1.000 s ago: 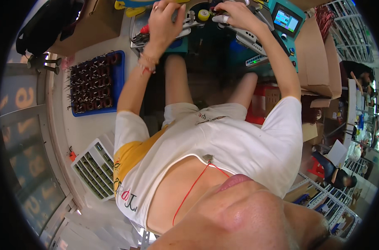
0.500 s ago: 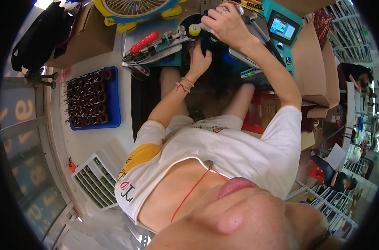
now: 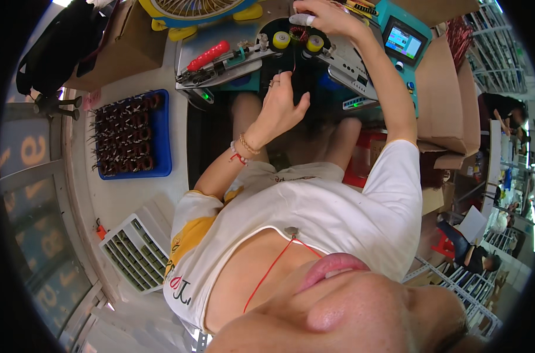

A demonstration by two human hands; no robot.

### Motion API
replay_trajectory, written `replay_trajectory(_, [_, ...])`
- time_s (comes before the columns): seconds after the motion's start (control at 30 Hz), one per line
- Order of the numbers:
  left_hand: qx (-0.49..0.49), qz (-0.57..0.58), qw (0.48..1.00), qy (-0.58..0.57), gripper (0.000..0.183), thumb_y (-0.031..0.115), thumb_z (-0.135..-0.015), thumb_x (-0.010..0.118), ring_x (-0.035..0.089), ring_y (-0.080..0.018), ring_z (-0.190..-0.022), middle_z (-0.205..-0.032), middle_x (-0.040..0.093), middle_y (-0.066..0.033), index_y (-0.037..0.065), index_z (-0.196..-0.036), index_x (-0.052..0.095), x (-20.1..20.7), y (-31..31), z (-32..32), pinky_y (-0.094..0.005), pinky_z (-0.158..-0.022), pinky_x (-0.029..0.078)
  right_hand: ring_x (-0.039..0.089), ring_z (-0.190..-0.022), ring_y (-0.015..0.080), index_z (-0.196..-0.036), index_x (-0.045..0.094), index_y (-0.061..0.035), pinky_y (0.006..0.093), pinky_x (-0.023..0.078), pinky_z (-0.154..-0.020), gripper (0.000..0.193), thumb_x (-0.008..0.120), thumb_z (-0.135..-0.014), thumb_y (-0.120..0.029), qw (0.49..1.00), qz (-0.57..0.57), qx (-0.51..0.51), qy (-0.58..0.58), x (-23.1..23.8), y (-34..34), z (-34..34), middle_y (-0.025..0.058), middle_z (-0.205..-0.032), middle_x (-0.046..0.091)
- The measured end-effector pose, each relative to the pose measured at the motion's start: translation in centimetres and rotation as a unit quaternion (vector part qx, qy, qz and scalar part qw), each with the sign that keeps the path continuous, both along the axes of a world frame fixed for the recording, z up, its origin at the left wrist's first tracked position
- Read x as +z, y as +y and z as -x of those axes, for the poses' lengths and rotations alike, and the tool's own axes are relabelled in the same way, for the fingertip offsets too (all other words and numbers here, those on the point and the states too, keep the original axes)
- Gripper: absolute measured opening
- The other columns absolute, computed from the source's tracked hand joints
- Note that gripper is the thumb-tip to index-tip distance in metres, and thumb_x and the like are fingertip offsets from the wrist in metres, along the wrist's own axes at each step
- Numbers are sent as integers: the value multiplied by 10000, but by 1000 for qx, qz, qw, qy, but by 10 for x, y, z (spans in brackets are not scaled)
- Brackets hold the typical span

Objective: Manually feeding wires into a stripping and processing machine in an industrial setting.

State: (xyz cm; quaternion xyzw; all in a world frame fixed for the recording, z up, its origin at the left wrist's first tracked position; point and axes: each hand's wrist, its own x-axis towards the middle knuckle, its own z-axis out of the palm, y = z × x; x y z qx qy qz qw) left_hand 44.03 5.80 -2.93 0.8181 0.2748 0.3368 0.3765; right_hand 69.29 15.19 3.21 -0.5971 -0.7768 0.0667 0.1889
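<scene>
A dark reddish wound ring coil [image 3: 300, 35] sits between two yellow rollers, the left roller [image 3: 281, 40] and the right roller [image 3: 315, 43], on a winding machine [image 3: 350, 59]. A thin reddish wire [image 3: 294, 59] runs from the coil down toward me. My left hand [image 3: 282, 106] pinches this wire below the coil, thumb held apart. My right hand [image 3: 329, 17] is above and beyond the rollers with its fingers curled and a white cover on one fingertip. What those fingers hold is too small to make out.
A red-handled toggle clamp [image 3: 208, 56] lies left of the rollers. A teal control box with a lit screen [image 3: 404, 41] stands at right, beside an open cardboard box [image 3: 447, 94]. At left, a blue tray [image 3: 161, 135] holds rows of wound coils. A yellow-blue fan [image 3: 205, 15] stands behind.
My left hand has drawn back toward me from the rollers, with the wire stretched from it. My right hand has lifted away, up and back, uncovering the coil and both rollers.
</scene>
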Motion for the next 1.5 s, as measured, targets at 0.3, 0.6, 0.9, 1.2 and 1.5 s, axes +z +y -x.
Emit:
replay_trajectory(0.3, [-26, 49, 998, -27, 456, 132, -851, 699, 544, -476, -986, -1116, 505, -319, -93, -1157, 447, 18, -5, 13, -480, -867, 478, 487, -1247, 293, -1117, 627, -93, 365, 373, -1074, 285, 670, -920, -295, 997, 65, 45, 20, -26, 22, -34, 128, -1323, 479])
replay_trajectory(0.6, [36, 186, 968, -165, 169, 129, -961, 573, 635, -343, -879, -944, 641, -190, 10, -1080, 558, -32, 9, 8, -380, -777, 499, 551, -1129, 344, -1199, 616, -71, 416, 447, -952, 380, 651, -894, -294, 963, 133, 196, -126, 98, -7, 40, 184, -1123, 569])
replay_trajectory(0.9, [-32, 89, 988, -123, 353, 47, -984, 507, 627, -350, -1029, -1147, 640, -199, 57, -1336, 524, -112, 51, 13, -375, -889, 490, 620, -941, 314, -1049, 639, -27, 376, 496, -838, 180, 653, -899, -126, 994, 57, 76, 46, 36, -130, 38, 124, -992, 626])
replay_trajectory(1.2, [-12, -60, 985, -162, 500, 9, -916, 534, 577, -470, -1063, -1173, 605, -273, 69, -1399, 417, -126, 72, -67, -496, -872, 486, 623, -955, 362, -1038, 647, -72, 435, 504, -805, 205, 629, -834, -58, 979, 167, -19, 115, -43, -192, 77, 130, -997, 630])
replay_trajectory(1.5, [180, -100, 951, -230, 459, -24, -791, 538, 566, -469, -967, -1068, 593, -274, -32, -1247, 484, -111, 47, -113, -496, -858, 470, 626, -942, 357, -1045, 653, -27, 403, 501, -812, 191, 633, -856, -39, 976, 179, -48, 114, -48, -207, 72, 145, -991, 634])
